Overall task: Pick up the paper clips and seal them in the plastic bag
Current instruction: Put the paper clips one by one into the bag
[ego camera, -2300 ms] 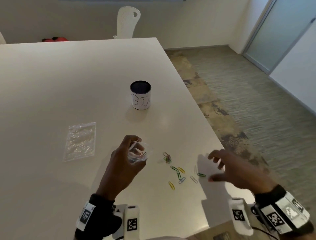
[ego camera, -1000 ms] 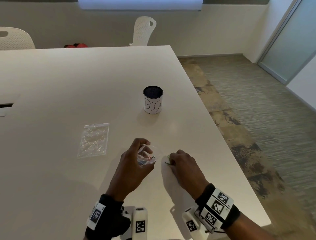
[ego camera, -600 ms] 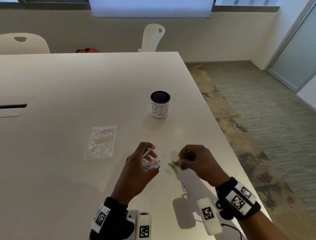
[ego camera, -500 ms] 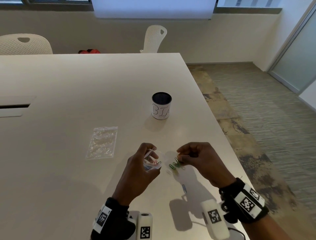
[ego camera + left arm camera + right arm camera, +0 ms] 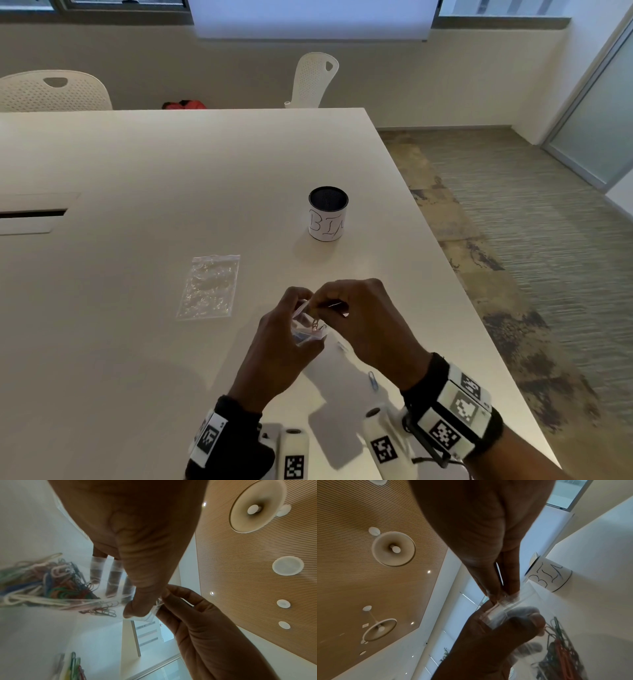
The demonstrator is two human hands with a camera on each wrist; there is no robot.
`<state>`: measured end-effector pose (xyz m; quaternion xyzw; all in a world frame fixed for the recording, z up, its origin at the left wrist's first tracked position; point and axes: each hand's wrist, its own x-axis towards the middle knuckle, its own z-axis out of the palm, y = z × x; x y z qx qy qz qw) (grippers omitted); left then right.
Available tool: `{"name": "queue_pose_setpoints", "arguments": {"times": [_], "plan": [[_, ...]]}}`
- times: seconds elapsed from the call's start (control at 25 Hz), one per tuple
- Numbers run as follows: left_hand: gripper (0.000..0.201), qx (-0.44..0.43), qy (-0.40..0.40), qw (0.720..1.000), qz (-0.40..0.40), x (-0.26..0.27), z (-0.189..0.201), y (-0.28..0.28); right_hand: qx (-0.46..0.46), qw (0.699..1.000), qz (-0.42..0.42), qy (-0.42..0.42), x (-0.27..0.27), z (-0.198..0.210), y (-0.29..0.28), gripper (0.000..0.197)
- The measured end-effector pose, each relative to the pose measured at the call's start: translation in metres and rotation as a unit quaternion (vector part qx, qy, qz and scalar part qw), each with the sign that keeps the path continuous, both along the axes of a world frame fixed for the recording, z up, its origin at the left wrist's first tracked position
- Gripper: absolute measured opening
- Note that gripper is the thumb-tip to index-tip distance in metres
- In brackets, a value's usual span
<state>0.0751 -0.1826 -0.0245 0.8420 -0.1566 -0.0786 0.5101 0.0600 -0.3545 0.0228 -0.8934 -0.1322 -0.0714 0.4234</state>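
Observation:
My left hand [image 5: 298, 311] holds a small clear plastic bag [image 5: 308, 334] upright above the table, thumb on its near side. Several coloured paper clips [image 5: 51, 586] lie bunched inside it. At the bag's mouth, thumb and fingers of my right hand [image 5: 324, 305] pinch the top strip [image 5: 503, 601]. The right wrist view shows those fingertips [image 5: 513, 588] pressed on the clear strip just above my left hand [image 5: 488, 635]. One blue paper clip [image 5: 372, 381] lies on the table below my right wrist. A few loose clips [image 5: 73, 667] lie on the table in the left wrist view.
A second clear bag [image 5: 209, 287] lies flat on the white table [image 5: 137, 205], left of my hands. A white cup marked BIN [image 5: 328, 215] stands beyond them. The table's right edge [image 5: 479, 325] runs close to my right arm. Chairs stand at the far side.
My right hand gathered clips from the table, lifted them and moved left to the bag's mouth. The scattered clips are mostly gone from the table. The left hand kept holding the bag.

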Motion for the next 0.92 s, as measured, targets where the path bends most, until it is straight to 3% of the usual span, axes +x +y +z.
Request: {"name": "queue_pose_setpoints", "arguments": {"times": [0.24, 0.4, 0.56, 0.64, 0.76, 0.92], "plan": [[0.051, -0.003, -0.011, 1.0, -0.01, 0.002, -0.002, 0.002, 0.001, 0.998, -0.061, -0.012, 0.004, 0.004, -0.03, 0.008], [0.05, -0.011, -0.016, 1.0, -0.006, 0.001, -0.002, 0.003, -0.064, 0.989, -0.102, 0.084, 0.004, -0.015, -0.067, 0.014], [0.051, -0.009, -0.017, 1.0, -0.009, 0.003, -0.003, 0.004, -0.215, 0.945, -0.046, 0.242, -0.003, -0.037, -0.081, 0.084], [0.051, -0.009, -0.018, 1.0, -0.01, 0.003, -0.003, 0.003, -0.244, 0.931, -0.037, 0.268, -0.008, -0.045, -0.074, 0.104], [0.052, -0.009, -0.018, 1.0, -0.009, 0.003, -0.004, 0.003, -0.234, 0.938, -0.06, 0.247, -0.012, -0.058, -0.056, 0.097], [0.053, 0.001, -0.022, 1.0, -0.006, 0.003, -0.005, 0.003, -0.24, 0.943, -0.104, 0.207, -0.007, -0.069, -0.03, 0.057]]}}
